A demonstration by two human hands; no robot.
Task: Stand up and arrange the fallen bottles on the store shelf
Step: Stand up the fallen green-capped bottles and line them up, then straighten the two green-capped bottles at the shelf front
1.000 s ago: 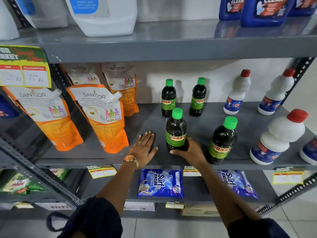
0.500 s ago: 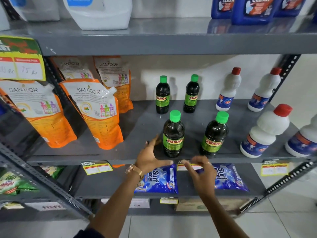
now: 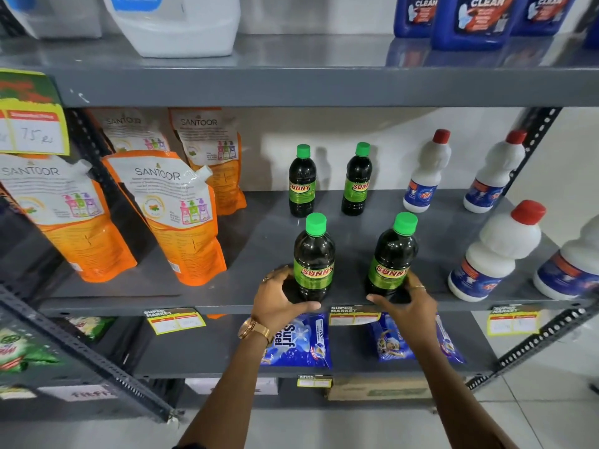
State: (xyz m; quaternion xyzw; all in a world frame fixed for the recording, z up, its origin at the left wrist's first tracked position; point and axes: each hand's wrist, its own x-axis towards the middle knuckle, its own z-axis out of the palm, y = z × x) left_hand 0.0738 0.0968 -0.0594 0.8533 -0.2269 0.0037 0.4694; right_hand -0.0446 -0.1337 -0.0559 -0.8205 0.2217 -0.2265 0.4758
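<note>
Several dark Sunny bottles with green caps stand upright on the grey middle shelf [image 3: 246,296]. Two are at the back [image 3: 302,183] [image 3: 356,181]. Near the front edge, my left hand [image 3: 278,299] wraps the base of the front left bottle [image 3: 313,254]. My right hand [image 3: 405,301] holds the base of the front right bottle [image 3: 392,251]. Both front bottles are upright, about a hand's width apart.
Orange Santoor pouches [image 3: 168,212] lean at the left. White bottles with red caps [image 3: 496,254] stand at the right. Blue jugs [image 3: 476,17] and a white jug [image 3: 175,24] sit on the shelf above. Surf Excel packets [image 3: 296,341] lie below.
My hands had dropped just below the shelf edge half a second ago; now each has come back up and closed around a front bottle. My right hand switched from the left bottle to the right one.
</note>
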